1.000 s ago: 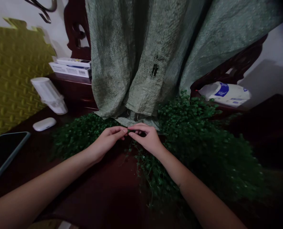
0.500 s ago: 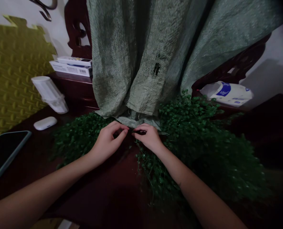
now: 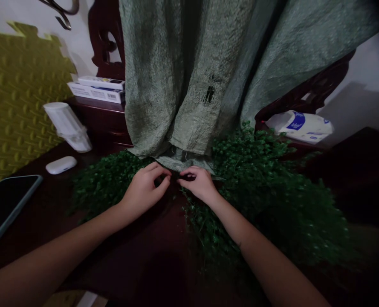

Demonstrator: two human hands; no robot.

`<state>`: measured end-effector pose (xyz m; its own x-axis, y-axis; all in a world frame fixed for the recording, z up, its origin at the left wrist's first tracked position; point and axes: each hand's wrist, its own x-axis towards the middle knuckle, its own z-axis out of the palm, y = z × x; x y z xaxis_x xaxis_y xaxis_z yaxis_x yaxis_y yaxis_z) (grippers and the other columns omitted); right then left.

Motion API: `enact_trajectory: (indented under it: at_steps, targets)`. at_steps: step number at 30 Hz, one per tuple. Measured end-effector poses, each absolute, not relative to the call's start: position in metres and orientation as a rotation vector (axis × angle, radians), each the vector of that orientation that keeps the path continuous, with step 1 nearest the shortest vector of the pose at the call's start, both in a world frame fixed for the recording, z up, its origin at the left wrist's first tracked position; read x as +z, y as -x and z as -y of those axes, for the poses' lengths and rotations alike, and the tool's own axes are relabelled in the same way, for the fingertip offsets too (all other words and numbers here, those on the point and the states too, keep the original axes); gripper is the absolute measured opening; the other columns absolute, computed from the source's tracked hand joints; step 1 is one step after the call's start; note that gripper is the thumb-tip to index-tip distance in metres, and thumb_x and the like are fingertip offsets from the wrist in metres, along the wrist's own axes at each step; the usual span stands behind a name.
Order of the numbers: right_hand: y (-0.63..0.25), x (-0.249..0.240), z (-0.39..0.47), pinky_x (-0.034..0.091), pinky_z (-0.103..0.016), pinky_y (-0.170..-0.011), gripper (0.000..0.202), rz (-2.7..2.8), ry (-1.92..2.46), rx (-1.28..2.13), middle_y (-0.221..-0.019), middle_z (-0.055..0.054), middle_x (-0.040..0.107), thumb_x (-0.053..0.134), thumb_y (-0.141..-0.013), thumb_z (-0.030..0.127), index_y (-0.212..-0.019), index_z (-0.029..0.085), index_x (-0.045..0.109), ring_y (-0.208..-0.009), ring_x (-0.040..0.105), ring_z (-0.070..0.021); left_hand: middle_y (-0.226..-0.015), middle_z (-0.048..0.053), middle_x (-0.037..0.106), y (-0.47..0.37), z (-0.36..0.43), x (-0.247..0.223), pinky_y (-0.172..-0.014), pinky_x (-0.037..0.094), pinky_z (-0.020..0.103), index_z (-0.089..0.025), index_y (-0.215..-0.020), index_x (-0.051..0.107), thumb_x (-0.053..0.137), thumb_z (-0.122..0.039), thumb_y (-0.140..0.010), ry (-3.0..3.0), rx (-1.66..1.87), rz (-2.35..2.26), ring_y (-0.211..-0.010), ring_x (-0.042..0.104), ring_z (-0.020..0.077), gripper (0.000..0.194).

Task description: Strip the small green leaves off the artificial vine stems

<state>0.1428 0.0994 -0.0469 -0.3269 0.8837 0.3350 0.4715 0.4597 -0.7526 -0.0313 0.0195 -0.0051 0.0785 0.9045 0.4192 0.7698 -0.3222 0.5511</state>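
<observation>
Near the middle of the dark red table (image 3: 163,243), my left hand (image 3: 146,183) has its thumb and fingertips pinched together; whatever is between them is too small and dark to name. Facing it, a short gap away, my right hand (image 3: 199,183) pinches in the same way, perhaps on a tiny dark bit of stem. Left of my hands lies a smaller heap of leafy green plants (image 3: 102,181). A larger heap of the same greens (image 3: 291,204) spreads under and beyond my right forearm. Behind the fingers hangs a grey-green woven sack (image 3: 154,85), its lower edge on the table.
At the left are a phone (image 3: 8,209), a white earbud case (image 3: 61,165) and a white plastic cup-like container (image 3: 67,125). Flat white boxes (image 3: 96,90) lie on a raised ledge. A tissue pack (image 3: 307,125) sits at the right. Yellow foam matting (image 3: 19,94) stands at the left.
Both hands stay almost in place, with only slight shifts of the left thumb and fingers. The view has moved very slightly; the sack and plants look the same.
</observation>
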Motion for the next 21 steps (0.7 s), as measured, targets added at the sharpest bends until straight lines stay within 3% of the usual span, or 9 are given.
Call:
enact_trajectory:
  at_steps: [5,12,21]
  targets:
    - [-0.144,-0.046,-0.102,0.05,-0.027,-0.065,0.006,1.893,1.111,0.699,-0.077,-0.001,0.069,0.069,-0.071,0.019,-0.074,0.02,0.073,-0.068,0.061,-0.0142,-0.09,0.005,0.067,0.036,-0.021,-0.005,-0.081,0.043,0.039,-0.019,-0.08,0.071,0.062,-0.028,-0.073,-2.297,0.698,-1.921,-0.082,0.064,0.0238,0.014]
    - [-0.143,-0.045,-0.101,0.05,-0.029,-0.07,0.013,1.885,1.1,0.701,-0.079,-0.002,0.067,0.064,-0.073,0.014,-0.077,0.021,0.074,-0.07,0.06,-0.0149,-0.094,0.009,0.064,0.033,-0.023,-0.019,-0.08,0.041,0.041,-0.018,-0.117,0.065,0.052,-0.031,-0.088,-2.479,0.561,-1.835,-0.091,0.063,0.0273,0.034]
    - [-0.143,-0.045,-0.101,0.049,-0.031,-0.069,0.012,1.879,1.082,0.713,-0.079,-0.002,0.067,0.063,-0.073,0.013,-0.074,0.02,0.073,-0.069,0.059,-0.0155,-0.089,0.006,0.066,0.038,-0.027,-0.022,-0.077,0.04,0.036,-0.018,-0.088,0.068,0.053,-0.02,-0.086,-2.429,0.68,-1.801,-0.084,0.063,0.0221,0.015]
